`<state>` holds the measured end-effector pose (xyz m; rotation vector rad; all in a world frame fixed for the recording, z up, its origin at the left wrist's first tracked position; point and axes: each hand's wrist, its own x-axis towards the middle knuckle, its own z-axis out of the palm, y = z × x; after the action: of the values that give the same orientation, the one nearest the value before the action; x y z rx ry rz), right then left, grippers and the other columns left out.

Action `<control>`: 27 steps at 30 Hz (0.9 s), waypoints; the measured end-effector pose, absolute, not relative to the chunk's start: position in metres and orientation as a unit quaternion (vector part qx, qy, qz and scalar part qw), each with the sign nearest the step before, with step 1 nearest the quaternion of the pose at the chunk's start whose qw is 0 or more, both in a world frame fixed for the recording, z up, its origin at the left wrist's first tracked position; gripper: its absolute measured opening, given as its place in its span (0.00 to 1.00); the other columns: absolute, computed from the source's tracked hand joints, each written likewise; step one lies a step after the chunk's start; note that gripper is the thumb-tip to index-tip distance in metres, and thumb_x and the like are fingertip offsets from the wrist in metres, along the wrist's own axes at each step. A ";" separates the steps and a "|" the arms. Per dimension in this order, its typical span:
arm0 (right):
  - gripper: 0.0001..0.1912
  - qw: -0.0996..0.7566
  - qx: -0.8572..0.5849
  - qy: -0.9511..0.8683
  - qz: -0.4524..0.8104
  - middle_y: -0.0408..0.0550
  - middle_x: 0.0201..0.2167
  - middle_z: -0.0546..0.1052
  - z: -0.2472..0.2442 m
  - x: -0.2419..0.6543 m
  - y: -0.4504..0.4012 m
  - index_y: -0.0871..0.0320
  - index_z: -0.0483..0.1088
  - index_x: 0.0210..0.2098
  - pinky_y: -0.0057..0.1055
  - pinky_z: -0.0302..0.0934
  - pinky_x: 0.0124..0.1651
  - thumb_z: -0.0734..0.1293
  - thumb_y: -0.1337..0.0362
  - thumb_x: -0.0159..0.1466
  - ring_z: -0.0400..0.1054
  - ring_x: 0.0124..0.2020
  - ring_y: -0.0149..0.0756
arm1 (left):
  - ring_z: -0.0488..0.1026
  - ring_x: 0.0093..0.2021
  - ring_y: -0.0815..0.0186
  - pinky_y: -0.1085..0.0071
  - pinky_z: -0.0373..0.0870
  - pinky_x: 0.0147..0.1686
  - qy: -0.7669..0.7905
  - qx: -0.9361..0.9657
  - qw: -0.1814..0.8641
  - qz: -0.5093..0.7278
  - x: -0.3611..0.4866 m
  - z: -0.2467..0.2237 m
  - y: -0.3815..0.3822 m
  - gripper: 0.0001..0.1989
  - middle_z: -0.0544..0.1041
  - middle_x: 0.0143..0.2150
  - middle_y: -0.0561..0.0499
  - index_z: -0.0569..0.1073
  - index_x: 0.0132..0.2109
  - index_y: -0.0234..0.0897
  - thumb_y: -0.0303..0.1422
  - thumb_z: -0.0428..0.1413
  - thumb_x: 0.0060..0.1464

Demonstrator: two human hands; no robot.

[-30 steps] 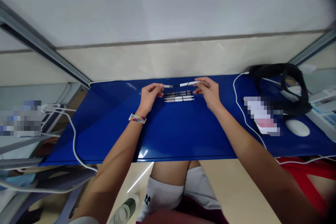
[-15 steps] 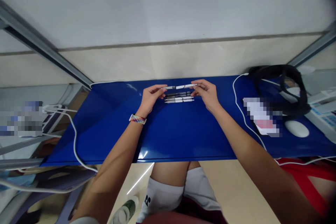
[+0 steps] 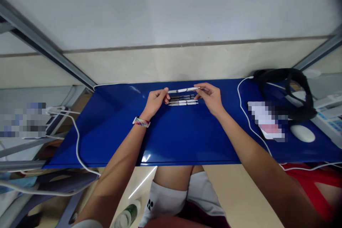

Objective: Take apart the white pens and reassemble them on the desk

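In the head view, a slim white-and-grey pen (image 3: 184, 90) is held level, left to right, above the far half of a glossy blue tabletop (image 3: 187, 135). Its grey end is pinched between the thumb and fingers of the left hand (image 3: 155, 102); its white end is pinched by the thumb and forefinger of the right hand (image 3: 210, 97), whose other fingers are curled below. A second ago, the grey and white parts were seen set apart, with a thin dark length showing between them. That gap has been closed, and the pen now reads as one straight piece, so the two parts seem to have been brought together; whether they are fully seated cannot be told.

Just nearer the body, a row of slim dark and white pens (image 3: 184, 103) is laid side by side. Its two ends are partly crowded by the fingers, so little room is left there.

A multicoloured woven wristband (image 3: 141, 122) is worn on the left wrist. Well apart on the right are placed a thin white cable (image 3: 241, 105), a blurred-out phone (image 3: 267, 121), a rounded white mouse (image 3: 302, 133) and a black looped headset (image 3: 310, 104).
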<state>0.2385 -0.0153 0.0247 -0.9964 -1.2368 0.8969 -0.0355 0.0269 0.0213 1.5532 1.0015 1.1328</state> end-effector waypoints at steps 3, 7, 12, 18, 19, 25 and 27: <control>0.14 0.607 -0.429 -0.545 0.387 0.44 0.31 0.83 0.024 0.238 -0.016 0.52 0.85 0.45 0.37 0.75 0.34 0.79 0.52 0.64 0.79 0.28 0.37 | 0.70 0.23 0.70 0.71 0.67 0.30 0.420 0.646 0.448 0.454 -0.035 0.024 0.024 0.37 0.74 0.20 0.49 0.73 0.22 0.38 0.60 0.55 0.71; 0.14 0.599 -0.434 -0.546 0.393 0.44 0.29 0.83 0.024 0.237 -0.017 0.52 0.85 0.45 0.37 0.74 0.33 0.79 0.51 0.64 0.79 0.28 0.38 | 0.69 0.22 0.70 0.70 0.66 0.30 0.420 0.645 0.451 0.452 -0.035 0.023 0.024 0.38 0.73 0.19 0.49 0.65 0.20 0.39 0.59 0.54 0.72; 0.15 0.610 -0.435 -0.512 0.420 0.47 0.36 0.87 0.027 0.236 -0.017 0.53 0.84 0.44 0.37 0.76 0.34 0.80 0.51 0.62 0.78 0.26 0.35 | 0.72 0.25 0.69 0.71 0.70 0.30 0.386 0.635 0.481 0.465 -0.036 0.021 0.025 0.25 0.74 0.24 0.53 0.76 0.33 0.38 0.54 0.64 0.67; 0.17 0.604 -0.448 -0.491 0.441 0.47 0.35 0.87 0.028 0.236 -0.017 0.53 0.84 0.43 0.38 0.77 0.36 0.81 0.50 0.60 0.78 0.27 0.36 | 0.76 0.29 0.69 0.72 0.76 0.32 0.344 0.597 0.545 0.477 -0.035 0.024 0.021 0.13 0.77 0.31 0.54 0.78 0.47 0.39 0.40 0.69 0.62; 0.17 0.604 -0.446 -0.488 0.444 0.47 0.35 0.87 0.027 0.237 -0.017 0.53 0.84 0.43 0.38 0.77 0.36 0.81 0.50 0.60 0.78 0.27 0.35 | 0.76 0.29 0.69 0.71 0.76 0.32 0.342 0.586 0.559 0.477 -0.035 0.024 0.021 0.12 0.76 0.31 0.54 0.78 0.47 0.39 0.41 0.67 0.64; 0.17 0.602 -0.443 -0.484 0.456 0.47 0.36 0.87 0.024 0.236 -0.017 0.52 0.84 0.44 0.38 0.78 0.37 0.81 0.51 0.60 0.78 0.28 0.35 | 0.79 0.34 0.68 0.72 0.77 0.33 0.355 0.587 0.534 0.494 -0.031 0.026 0.019 0.14 0.79 0.41 0.50 0.76 0.49 0.40 0.35 0.69 0.59; 0.18 0.598 -0.450 -0.486 0.452 0.47 0.37 0.87 0.023 0.236 -0.016 0.52 0.83 0.44 0.38 0.78 0.37 0.81 0.50 0.61 0.78 0.28 0.36 | 0.81 0.39 0.66 0.73 0.77 0.34 0.354 0.591 0.527 0.497 -0.031 0.027 0.020 0.18 0.81 0.49 0.48 0.76 0.51 0.41 0.32 0.69 0.55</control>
<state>0.2360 -0.0165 0.0227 -1.0437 -1.1271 1.0495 -0.0314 0.0197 0.0269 1.4131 0.8473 1.1881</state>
